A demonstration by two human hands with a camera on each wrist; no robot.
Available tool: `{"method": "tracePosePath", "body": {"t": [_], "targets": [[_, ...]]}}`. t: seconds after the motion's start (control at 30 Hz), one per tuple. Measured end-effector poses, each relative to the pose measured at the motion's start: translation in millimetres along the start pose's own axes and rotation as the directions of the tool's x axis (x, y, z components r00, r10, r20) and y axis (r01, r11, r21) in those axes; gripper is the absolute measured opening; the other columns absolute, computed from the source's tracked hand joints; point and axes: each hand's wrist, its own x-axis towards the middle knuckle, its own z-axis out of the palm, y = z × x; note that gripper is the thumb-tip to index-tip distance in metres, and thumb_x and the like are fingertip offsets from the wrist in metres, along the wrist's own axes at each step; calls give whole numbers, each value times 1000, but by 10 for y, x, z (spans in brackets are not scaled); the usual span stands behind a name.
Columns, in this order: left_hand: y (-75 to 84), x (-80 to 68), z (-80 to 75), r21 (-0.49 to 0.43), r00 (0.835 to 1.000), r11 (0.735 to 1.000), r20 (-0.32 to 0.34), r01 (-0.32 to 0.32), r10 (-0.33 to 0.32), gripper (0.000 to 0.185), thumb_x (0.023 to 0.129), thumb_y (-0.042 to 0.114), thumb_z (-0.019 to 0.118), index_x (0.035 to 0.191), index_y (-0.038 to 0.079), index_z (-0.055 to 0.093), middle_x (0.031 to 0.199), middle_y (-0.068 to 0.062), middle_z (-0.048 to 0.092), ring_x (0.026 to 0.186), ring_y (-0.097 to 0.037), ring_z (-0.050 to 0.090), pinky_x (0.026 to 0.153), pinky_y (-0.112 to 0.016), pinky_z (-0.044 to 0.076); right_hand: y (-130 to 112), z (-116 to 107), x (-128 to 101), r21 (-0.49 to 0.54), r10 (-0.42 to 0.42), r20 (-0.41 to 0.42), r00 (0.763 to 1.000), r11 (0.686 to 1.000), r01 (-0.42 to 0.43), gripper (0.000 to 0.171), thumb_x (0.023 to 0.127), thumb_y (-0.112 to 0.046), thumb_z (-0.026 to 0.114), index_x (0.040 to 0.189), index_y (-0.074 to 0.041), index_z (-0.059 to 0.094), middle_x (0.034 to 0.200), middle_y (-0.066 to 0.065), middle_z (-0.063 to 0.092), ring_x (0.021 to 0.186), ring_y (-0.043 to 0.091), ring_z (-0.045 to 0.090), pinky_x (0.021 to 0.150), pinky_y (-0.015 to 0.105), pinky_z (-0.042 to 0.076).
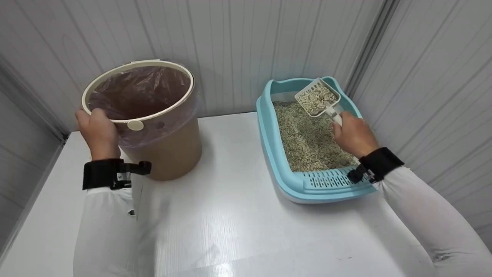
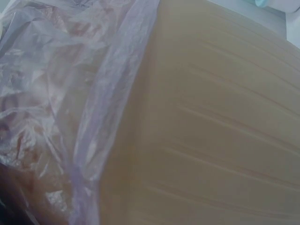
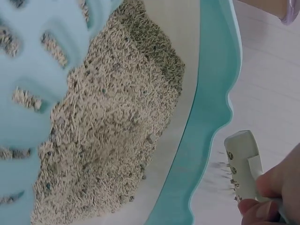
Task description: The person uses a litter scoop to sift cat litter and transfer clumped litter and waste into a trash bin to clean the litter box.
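My left hand (image 1: 100,134) grips the rim of a tan trash bin (image 1: 178,154) on the left, lined with a clear plastic bag (image 1: 148,90). The bin leans toward that hand. Bag and ribbed bin wall (image 2: 211,122) fill the left wrist view, where the hand is mostly hidden behind plastic. On the right, my right hand (image 1: 355,134) holds a white litter scoop (image 1: 333,114) by its handle, above a blue litter box (image 1: 269,142) of cat litter (image 1: 303,150). Pale litter sits in the scoop. Bits drop from the slotted scoop (image 3: 241,150) in the right wrist view.
Both bin and box stand on a white table (image 1: 215,184). Grey panelled walls (image 1: 230,50) close in behind and at both sides, the right one near my arm. A slotted blue step (image 1: 326,180) forms the box's front edge.
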Motion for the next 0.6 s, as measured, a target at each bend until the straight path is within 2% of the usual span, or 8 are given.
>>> {"method": "tracePosePath", "body": {"t": [0.23,0.4,0.53,0.6], "targets": [[28,-47,-12,8,1000,1000,25,6,-6,61,105,20,28,165,11,20,173,1,20,151,-1,23,116,-6,22,-20,1,-19,23,10,6,1000,1000,-10,30,109,-26,47,122,0,55,88,13,59,65,25,55,52,36,48],[25,-44,-7,-1,1000,1000,30,-2,2,63,106,21,27,167,13,17,174,2,20,153,0,23,117,-6,21,-25,3,-24,46,-18,-23,1000,999,19,29,109,-25,48,119,1,58,89,14,60,68,26,55,57,36,47],[17,-45,-1,-17,1000,1000,22,-18,18,61,105,19,29,165,13,22,172,0,25,151,-2,28,116,-6,25,-31,-24,-19,166,-15,29,999,986,10,37,111,-30,45,121,2,60,81,7,54,62,18,49,57,33,41],[15,-49,0,-21,1000,1000,18,-23,23,60,104,18,29,164,12,24,171,-1,27,150,-3,30,115,-6,26,-41,-47,-22,269,7,92,996,963,-31,41,112,-35,43,122,2,59,75,2,49,57,12,43,54,31,38]]}}
